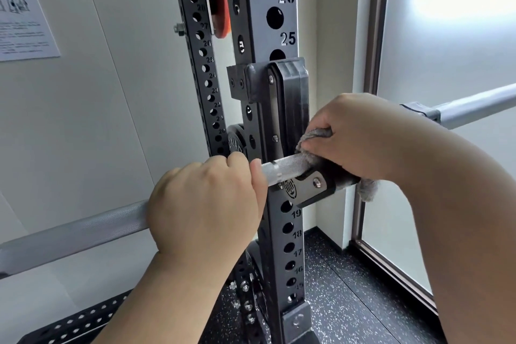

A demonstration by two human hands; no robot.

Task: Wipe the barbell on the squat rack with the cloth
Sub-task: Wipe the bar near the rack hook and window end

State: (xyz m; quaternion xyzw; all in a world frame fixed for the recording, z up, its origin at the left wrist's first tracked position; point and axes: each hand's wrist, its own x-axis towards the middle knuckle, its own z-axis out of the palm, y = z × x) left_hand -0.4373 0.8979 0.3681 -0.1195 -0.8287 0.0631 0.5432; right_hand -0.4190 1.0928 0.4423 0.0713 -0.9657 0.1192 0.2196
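Barbell (83,227) sits in the J-hook (310,187) on the squat rack upright (258,3), running low-left to high-right across the view. Left grip (206,204) is clenched round the shaft just left of the upright, knuckles up, thumb tip on the knurling. Prob. there to stop the bar rolling in the hook while the other side gets rubbed.

Right grip (363,137) is on the far side of the upright, fingers curled down over the cloth (315,135). It's grey & fluffy, bunched against the bar right where it meets the hook, w/ a tail hanging below the wrist. So it's grasping cloth, and cloth's pressed on steel; can't tell if it wraps all the way round.

Awkward spot, hook's in the way, hence the bunching, I'd say. A short bright stretch of knurling shows btwn the two hands. The sleeve (474,107) pokes out beyond the right wrist, nothing touching it.
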